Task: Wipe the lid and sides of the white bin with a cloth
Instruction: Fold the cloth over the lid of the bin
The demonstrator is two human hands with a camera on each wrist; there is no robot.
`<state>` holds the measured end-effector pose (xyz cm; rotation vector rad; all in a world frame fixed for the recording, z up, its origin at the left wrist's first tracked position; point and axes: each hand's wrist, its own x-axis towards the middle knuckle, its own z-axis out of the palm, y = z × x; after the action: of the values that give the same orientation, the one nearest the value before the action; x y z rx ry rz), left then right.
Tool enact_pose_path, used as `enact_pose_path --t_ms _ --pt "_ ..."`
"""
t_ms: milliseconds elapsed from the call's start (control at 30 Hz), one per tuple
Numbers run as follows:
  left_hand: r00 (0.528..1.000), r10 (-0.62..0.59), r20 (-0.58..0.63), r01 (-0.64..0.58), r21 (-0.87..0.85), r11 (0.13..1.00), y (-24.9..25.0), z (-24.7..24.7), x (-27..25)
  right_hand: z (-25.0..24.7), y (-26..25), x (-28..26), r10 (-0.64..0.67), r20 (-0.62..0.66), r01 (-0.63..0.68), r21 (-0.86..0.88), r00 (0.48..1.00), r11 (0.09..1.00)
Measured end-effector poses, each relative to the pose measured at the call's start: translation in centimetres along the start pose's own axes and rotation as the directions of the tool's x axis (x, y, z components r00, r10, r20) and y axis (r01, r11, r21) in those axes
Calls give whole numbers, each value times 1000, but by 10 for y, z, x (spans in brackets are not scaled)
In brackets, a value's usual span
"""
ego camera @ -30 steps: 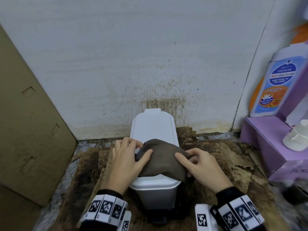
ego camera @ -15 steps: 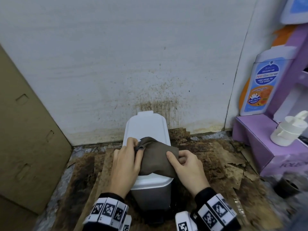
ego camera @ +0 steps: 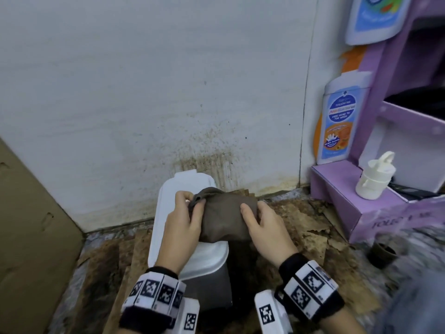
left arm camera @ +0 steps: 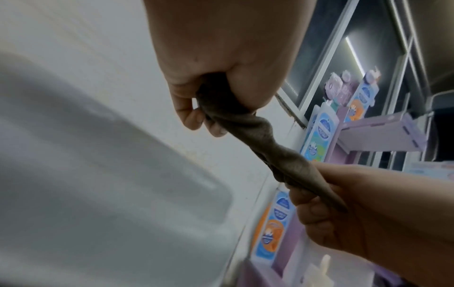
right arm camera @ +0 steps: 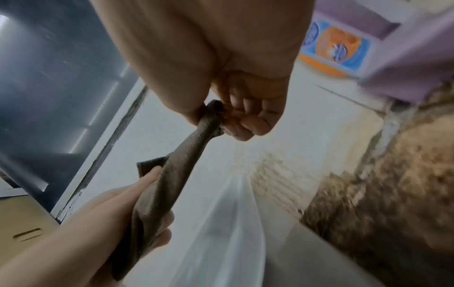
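Left hand (ego camera: pixel 184 221) and right hand (ego camera: pixel 263 224) each pinched one end of the brown cloth (ego camera: pixel 225 218), stretched between them. It hung above the white bin's lid (ego camera: pixel 166 208), by the stained wall (ego camera: pixel 204 162).

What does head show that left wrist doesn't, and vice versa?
Only head: the bin's grey body under the lid, brown cardboard at left, a white pump bottle on the purple stand, both wristbands.

Only left wrist: the cloth from below, held clear of the lid and twisted between the hands; a dark window.

Both: left hand and right hand gripping the cloth, white lid, printed bottle graphics.
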<state>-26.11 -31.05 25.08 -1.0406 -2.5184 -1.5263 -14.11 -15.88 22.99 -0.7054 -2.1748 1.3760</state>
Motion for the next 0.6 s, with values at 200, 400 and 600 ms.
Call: enact_pose_path --t_ms 200,400,600 --pt "991 64 115 -40 -202 979 69 41 29 -102 -23 -1 -116 -93 104 -127 989 986" --pt "946 210 246 -113 -357 927 155 108 56 -217 -25 -14 -184 -259 128 -217 948 968" --pt "842 366 395 -159 -466 870 226 208 54 -323 5 -60 -100 -420 22 -187 902 982"
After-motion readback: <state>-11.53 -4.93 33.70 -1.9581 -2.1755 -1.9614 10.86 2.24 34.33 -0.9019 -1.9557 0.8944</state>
